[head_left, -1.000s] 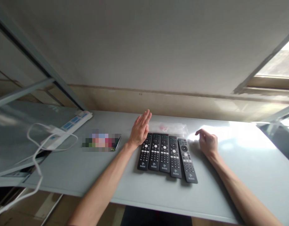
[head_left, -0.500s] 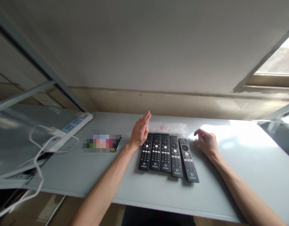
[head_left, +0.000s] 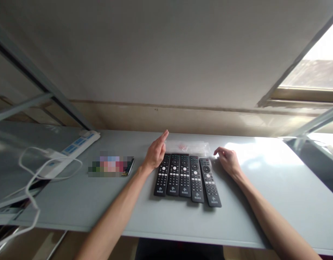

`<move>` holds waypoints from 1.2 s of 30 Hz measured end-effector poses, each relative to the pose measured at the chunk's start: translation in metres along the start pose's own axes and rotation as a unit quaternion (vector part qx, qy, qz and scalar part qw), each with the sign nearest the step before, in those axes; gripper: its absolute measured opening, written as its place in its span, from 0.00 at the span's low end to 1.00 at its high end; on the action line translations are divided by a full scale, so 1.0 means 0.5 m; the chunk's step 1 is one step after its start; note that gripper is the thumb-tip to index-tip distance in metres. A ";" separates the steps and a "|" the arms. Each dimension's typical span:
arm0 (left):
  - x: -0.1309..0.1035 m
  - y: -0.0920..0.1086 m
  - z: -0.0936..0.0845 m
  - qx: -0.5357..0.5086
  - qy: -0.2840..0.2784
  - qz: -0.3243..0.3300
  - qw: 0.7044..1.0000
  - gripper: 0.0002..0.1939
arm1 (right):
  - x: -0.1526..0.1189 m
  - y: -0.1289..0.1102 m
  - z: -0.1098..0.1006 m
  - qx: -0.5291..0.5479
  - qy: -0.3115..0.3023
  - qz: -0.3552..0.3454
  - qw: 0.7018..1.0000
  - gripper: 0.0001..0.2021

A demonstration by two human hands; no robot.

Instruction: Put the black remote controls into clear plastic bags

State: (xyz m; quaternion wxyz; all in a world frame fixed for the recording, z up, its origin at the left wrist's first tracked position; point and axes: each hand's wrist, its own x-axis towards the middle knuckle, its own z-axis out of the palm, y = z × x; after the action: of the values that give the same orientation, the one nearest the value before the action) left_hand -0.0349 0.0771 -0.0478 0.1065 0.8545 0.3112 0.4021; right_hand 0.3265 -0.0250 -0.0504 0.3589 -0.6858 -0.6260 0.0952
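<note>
Remote controls (head_left: pixel 184 182), five, black, lie abreast on the grey table (head_left: pixel 144 218) at lower centre of frame, the rightmost tilted and apart at its lower end; step in hand looks like bracketing the row, and closing that gap would call for a light sideways push. Left hand (head_left: pixel 154 152) flat, fingers together, at the leftmost remote's upper end, contact uncertain; right hand (head_left: pixel 228 160) loosely curled right of the row, grip cannot be told. Clear plastic bag (head_left: pixel 192 147) above the row bears red marks, contents unclear.
</note>
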 end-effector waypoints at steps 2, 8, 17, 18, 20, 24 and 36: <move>0.001 -0.002 0.001 0.001 -0.007 -0.002 1.000 0.30 | 0.002 0.001 0.000 -0.010 -0.009 -0.003 1.000 0.17; 0.004 -0.004 0.002 0.014 -0.008 0.013 1.000 0.30 | 0.007 -0.012 0.002 -0.060 -0.051 -0.028 0.997 0.15; 0.008 -0.002 0.003 0.027 -0.017 0.009 0.999 0.25 | 0.006 0.004 0.010 -0.126 -0.099 -0.021 0.987 0.12; 0.008 -0.001 0.003 0.027 -0.020 0.006 0.999 0.25 | 0.006 0.006 0.010 -0.131 -0.102 -0.021 0.986 0.13; 0.008 0.000 0.003 0.027 -0.026 0.000 0.999 0.25 | 0.006 0.004 0.008 -0.140 -0.105 -0.025 0.984 0.13; 0.008 0.005 0.001 0.020 -0.022 -0.013 0.999 0.26 | 0.006 -0.002 0.008 -0.155 -0.103 -0.040 0.982 0.13; 0.006 0.008 0.003 0.012 -0.011 -0.028 0.999 0.24 | 0.001 -0.004 0.009 -0.158 -0.099 -0.038 0.982 0.14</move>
State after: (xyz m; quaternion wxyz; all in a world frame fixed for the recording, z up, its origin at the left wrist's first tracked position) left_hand -0.0304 0.0758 -0.0453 0.1113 0.8511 0.3385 0.3855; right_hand 0.3226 -0.0231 -0.0524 0.1851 -0.6967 -0.6913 0.0487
